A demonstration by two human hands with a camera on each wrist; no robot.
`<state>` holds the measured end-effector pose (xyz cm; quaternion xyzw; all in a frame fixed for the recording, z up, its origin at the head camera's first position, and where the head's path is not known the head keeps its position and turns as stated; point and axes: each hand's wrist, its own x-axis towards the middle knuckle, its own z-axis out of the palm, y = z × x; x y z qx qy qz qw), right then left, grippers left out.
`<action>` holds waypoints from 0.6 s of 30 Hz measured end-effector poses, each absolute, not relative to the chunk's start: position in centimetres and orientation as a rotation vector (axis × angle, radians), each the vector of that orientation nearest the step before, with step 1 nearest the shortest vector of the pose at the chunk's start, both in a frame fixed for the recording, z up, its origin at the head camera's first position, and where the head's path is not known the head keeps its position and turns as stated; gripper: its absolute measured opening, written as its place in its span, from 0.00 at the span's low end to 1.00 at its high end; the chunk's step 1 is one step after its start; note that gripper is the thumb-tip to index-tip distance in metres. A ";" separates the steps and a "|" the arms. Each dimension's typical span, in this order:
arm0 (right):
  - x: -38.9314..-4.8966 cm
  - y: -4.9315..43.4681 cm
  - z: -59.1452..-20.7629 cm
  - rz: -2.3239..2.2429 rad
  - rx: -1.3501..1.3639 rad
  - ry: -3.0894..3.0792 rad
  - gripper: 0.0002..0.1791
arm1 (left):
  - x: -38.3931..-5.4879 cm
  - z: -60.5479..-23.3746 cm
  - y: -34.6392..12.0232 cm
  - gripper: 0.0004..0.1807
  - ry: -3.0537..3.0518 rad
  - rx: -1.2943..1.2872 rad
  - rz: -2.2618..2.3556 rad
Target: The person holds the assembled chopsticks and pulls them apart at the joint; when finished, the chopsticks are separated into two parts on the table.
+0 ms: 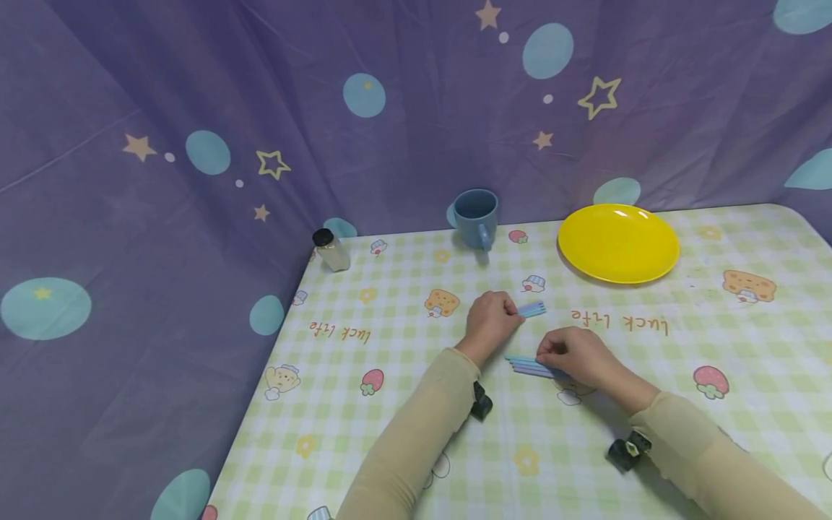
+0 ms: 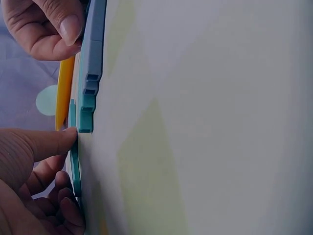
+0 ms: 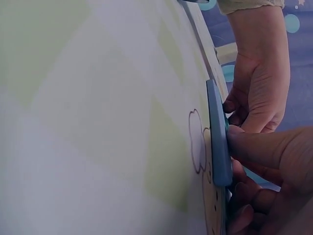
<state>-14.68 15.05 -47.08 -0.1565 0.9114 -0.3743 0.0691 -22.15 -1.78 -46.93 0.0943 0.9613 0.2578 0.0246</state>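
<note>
Two bunches of slim pastel plastic sticks in teal, blue and lavender lie on the tablecloth. My left hand (image 1: 492,323) is at the left end of the far bunch (image 1: 533,310). In the left wrist view its thumb lies against a teal stick (image 2: 75,166), with curled fingers below. Nearer to me, my right hand (image 1: 580,355) pinches at the near bunch (image 1: 528,366) with thumb and index finger. The right wrist view has a blue stick (image 3: 219,137) on the near side of the right thumb; the fingers partly hide the others.
Behind the hands stands a blue mug (image 1: 477,217), with a yellow plate (image 1: 617,244) to its right. A small black-capped jar (image 1: 332,250) is at the table's back left corner. Purple curtain (image 1: 416,144) borders the back and left side of the checked tablecloth (image 1: 390,462).
</note>
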 end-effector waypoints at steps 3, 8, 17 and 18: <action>-14.8 15.2 -47.1 -1.126 -0.472 2.728 0.06 | -22.1 -46.9 -1.8 0.12 2.976 0.290 0.793; -14.8 15.3 -47.2 -1.125 -0.466 2.710 0.06 | -22.1 -46.9 -1.8 0.12 2.967 0.280 0.800; -14.7 15.5 -47.4 -1.105 -0.437 2.683 0.06 | -22.1 -47.1 -1.8 0.13 2.950 0.266 0.809; -14.7 15.5 -47.4 -1.104 -0.433 2.682 0.06 | -22.1 -47.2 -1.8 0.13 2.944 0.262 0.818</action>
